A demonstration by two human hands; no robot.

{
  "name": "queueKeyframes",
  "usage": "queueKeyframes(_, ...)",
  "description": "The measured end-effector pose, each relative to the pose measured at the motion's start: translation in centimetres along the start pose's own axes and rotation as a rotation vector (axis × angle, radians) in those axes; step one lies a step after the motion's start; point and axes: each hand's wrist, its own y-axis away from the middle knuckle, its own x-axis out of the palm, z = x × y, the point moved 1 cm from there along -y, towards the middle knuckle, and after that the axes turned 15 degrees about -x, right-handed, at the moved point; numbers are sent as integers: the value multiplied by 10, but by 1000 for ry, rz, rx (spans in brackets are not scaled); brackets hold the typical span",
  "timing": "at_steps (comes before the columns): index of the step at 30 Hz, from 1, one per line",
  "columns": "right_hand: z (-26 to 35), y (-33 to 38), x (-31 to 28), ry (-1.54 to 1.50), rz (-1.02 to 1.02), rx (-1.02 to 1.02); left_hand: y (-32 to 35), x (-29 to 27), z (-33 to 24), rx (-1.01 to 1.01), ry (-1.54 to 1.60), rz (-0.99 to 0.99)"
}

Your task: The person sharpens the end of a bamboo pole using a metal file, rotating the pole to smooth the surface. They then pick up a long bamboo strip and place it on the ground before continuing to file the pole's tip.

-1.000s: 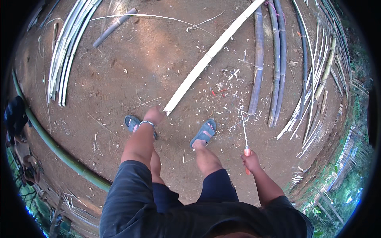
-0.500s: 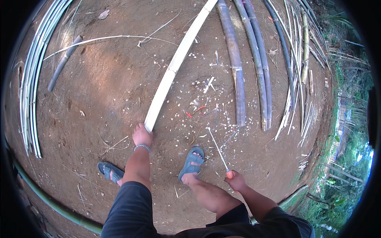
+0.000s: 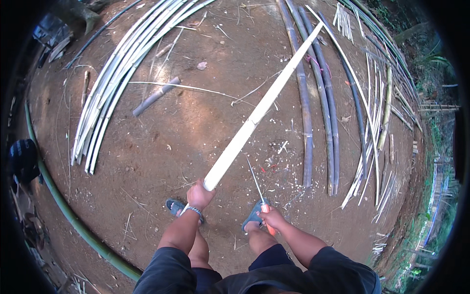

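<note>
Nearer the left hand (image 3: 201,196) than half a second ago, the right hand (image 3: 274,218) is closed around the orange handle (image 3: 265,208) of a long, narrow blade (image 3: 255,179). Gripped at its near end by the left hand, the pale bamboo strip (image 3: 245,131) slants away over the ground (image 3: 161,147) toward the dark poles (image 3: 304,112); it looks light, springy and probably sharp-edged, so best held by its flat faces.
</note>
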Motion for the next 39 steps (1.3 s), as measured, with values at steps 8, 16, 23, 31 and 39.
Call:
queueKeyframes(8,108,59,53,381,184,-69,122,-138,210,-57,65,-79)
queueKeyframes(16,147,83,89,771,242,-5,139,-269,301,-175,72,-278)
queueKeyframes(23,223,116,161,676,189,-30,61,-398,298,-251,144,-372)
queueKeyframes(31,289,153,221,528,186,-95,-18,-521,282,-262,35,-422)
queueKeyframes(39,263,184,180,595,111,-89,-51,-593,323,-290,-56,-518)
